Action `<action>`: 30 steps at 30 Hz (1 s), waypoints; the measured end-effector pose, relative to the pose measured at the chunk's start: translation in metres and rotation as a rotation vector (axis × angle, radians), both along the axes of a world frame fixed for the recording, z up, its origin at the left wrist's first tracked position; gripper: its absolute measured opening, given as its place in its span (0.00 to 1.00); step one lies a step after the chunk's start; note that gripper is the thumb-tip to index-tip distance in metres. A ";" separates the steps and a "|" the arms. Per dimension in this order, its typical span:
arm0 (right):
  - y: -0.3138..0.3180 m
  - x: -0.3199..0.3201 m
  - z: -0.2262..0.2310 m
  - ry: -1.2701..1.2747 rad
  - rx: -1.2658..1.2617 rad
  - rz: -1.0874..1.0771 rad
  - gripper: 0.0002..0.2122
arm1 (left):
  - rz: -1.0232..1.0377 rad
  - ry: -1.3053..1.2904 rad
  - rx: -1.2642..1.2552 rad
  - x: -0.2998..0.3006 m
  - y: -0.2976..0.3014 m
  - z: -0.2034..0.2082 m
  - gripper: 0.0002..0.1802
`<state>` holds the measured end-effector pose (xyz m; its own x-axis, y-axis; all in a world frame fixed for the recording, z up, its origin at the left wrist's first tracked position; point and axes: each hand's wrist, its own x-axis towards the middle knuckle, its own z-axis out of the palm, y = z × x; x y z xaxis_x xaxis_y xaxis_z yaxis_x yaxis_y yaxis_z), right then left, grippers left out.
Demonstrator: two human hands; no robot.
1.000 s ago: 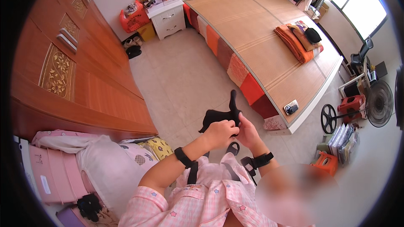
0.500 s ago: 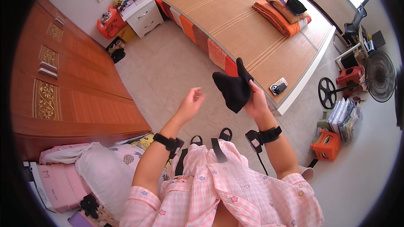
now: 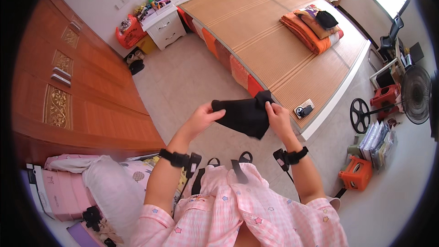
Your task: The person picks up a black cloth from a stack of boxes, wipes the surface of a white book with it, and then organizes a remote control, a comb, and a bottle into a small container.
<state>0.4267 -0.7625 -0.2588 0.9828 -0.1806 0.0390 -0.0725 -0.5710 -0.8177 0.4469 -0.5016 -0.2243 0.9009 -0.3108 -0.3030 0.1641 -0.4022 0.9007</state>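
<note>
A soft black cloth item (image 3: 242, 117) is stretched sideways between my two hands in front of my body; its exact kind does not show. My left hand (image 3: 203, 120) pinches its left end with the thumb on top. Holding the upper right corner, my right hand (image 3: 278, 118) is closed with the thumb over the fabric. The lower right part of the cloth hangs down loose. Both hands are in the air above the floor, with the right one close to the corner of the bed (image 3: 256, 27).
An orange folded quilt (image 3: 311, 36) lies on the bed with a black cloth bundle (image 3: 326, 19) on top. Wooden wardrobe doors (image 3: 91, 105) line the left. A fan (image 3: 416, 95) and an orange stool (image 3: 355, 174) stand right. A white bedside cabinet (image 3: 165, 29) is at the back.
My left hand has moved up to the cloth and taken hold of its left end. The cloth, earlier drooping from my right hand alone, is now spread between both and lower in view.
</note>
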 end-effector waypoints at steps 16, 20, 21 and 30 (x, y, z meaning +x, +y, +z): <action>0.014 0.002 -0.013 0.154 0.270 0.340 0.29 | 0.355 0.245 -0.091 0.024 -0.036 0.007 0.08; 0.016 -0.005 -0.034 -0.083 0.154 0.355 0.44 | 0.261 -0.006 0.065 0.023 -0.098 0.005 0.10; 0.028 -0.009 -0.034 -0.166 0.101 0.287 0.40 | 0.244 -0.071 0.024 0.017 -0.103 -0.007 0.11; -0.021 -0.024 -0.042 -0.191 0.321 -0.081 0.09 | 0.171 0.044 -0.289 -0.018 -0.174 -0.003 0.14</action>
